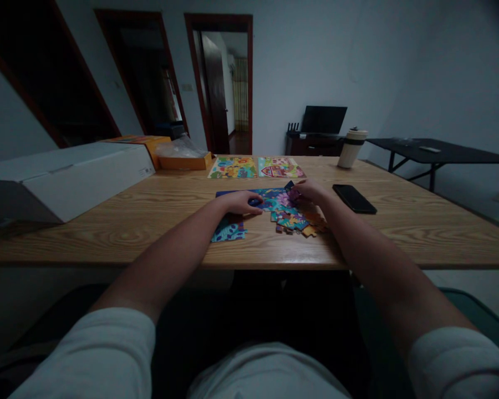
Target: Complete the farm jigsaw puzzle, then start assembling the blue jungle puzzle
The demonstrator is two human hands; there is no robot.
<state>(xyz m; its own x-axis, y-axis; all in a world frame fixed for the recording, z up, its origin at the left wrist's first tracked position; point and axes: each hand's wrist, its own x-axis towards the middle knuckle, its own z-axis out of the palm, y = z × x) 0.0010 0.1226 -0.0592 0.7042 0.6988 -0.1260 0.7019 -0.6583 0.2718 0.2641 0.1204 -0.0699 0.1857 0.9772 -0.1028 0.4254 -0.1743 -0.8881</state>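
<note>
A partly joined jigsaw puzzle (270,194) in blue and teal lies on the wooden table before me. My left hand (242,203) rests on its left part, thumb and forefinger apart around a dark blue patch. Near the puzzle's right end, my right hand (311,191) pinches a dark and purple puzzle piece (291,192); whether it is one piece or more I cannot tell. A heap of loose puzzle pieces (293,220) in teal, purple and orange lies below that hand. Another teal section of the puzzle (229,231) shows beneath my left wrist.
Two colourful picture sheets (234,167) lie beyond the puzzle. A black phone (355,198) and a lidded cup (351,148) stand to the right. On the left are a large white box (87,177) and an orange box tray (185,162) with clear plastic.
</note>
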